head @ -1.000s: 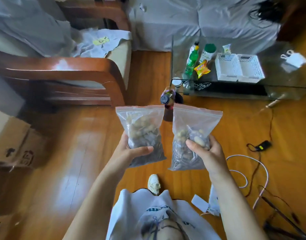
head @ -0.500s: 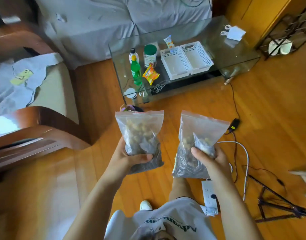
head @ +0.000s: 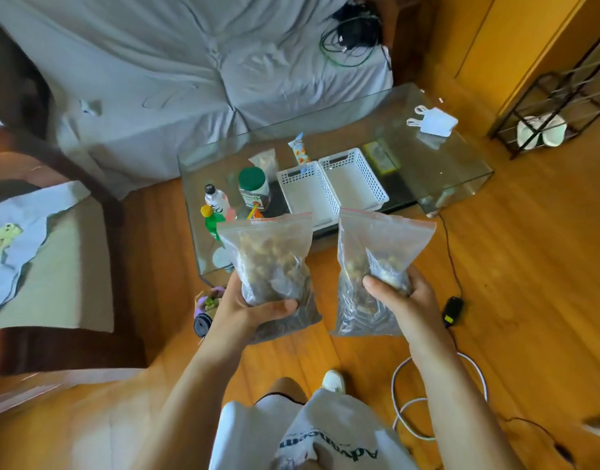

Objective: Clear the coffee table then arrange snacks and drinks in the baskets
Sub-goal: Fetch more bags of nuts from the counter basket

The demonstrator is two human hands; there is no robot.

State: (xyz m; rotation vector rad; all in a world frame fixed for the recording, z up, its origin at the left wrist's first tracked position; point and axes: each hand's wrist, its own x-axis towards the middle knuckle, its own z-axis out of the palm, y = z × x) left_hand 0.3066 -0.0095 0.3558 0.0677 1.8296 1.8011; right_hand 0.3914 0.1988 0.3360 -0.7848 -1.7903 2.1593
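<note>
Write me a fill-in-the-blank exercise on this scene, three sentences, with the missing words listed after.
1. Each hand, the left hand and the right hand, holds one clear zip ____ of snacks.
2. The two white baskets on the glass coffee table stand side by side and are both ____.
3. The jar beside the baskets has a ____ lid.

Missing words: bag; empty; green

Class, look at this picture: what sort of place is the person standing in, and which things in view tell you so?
Most likely a home living room: a sofa under a grey cover, a low glass coffee table in front of it, and a wooden floor.
</note>
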